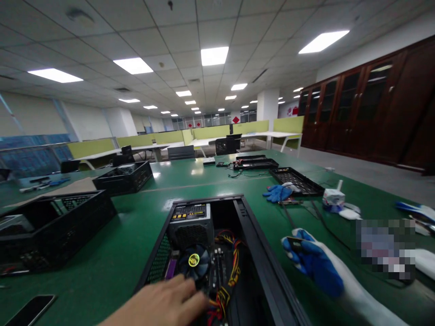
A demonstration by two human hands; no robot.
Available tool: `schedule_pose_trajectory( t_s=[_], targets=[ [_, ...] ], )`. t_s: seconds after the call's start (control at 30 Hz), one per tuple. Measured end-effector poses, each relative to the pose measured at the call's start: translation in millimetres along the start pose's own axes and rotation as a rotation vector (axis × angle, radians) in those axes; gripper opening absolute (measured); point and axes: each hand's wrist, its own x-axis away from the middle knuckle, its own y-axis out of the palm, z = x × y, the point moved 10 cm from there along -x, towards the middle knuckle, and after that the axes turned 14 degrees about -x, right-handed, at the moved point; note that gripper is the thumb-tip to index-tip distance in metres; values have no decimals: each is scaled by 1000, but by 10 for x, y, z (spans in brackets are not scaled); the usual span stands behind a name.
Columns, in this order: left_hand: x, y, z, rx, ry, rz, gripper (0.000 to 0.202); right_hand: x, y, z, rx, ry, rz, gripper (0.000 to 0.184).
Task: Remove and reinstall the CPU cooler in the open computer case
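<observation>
An open black computer case [261, 258] lies on the green table [115, 258] in front of me. Inside it are a grey power supply [190, 222], a black cooler fan [193, 261] with a yellow centre, and red and yellow cables [233, 253]. My bare left hand [163, 301] reaches into the case, fingers stretched out over the cables just below the fan, holding nothing. My right hand [314, 265], in a blue and white glove, hovers to the right of the case. It pinches a small dark flat part [295, 244] between thumb and fingers.
Two more black cases [50, 226] [124, 176] stand at the left. Black side panels [295, 180] [254, 163] lie farther back, with a loose blue glove [277, 193] and a small white container [333, 199] nearby. A dark phone [29, 310] lies at the bottom left. Desks and wooden cabinets stand beyond.
</observation>
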Motion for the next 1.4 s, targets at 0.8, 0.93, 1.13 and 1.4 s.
schedule_pose_trajectory(
  t_s=[0.8, 0.93, 1.13, 1.4],
  targets=[
    [-587, 185, -193, -169, 306, -73, 100, 512, 2746, 68, 1569, -767, -850, 24],
    [-669, 235, -139, -114, 369, -83, 103, 431, 2886, 108, 1639, -806, -801, 30],
    [-252, -305, -200, 58, 268, 70, 99, 466, 2848, 307, 1785, -786, -882, 35],
    [1076, -869, -832, 208, -226, 622, 78, 466, 2837, 1449, 2141, -526, -1135, 39]
  ],
)
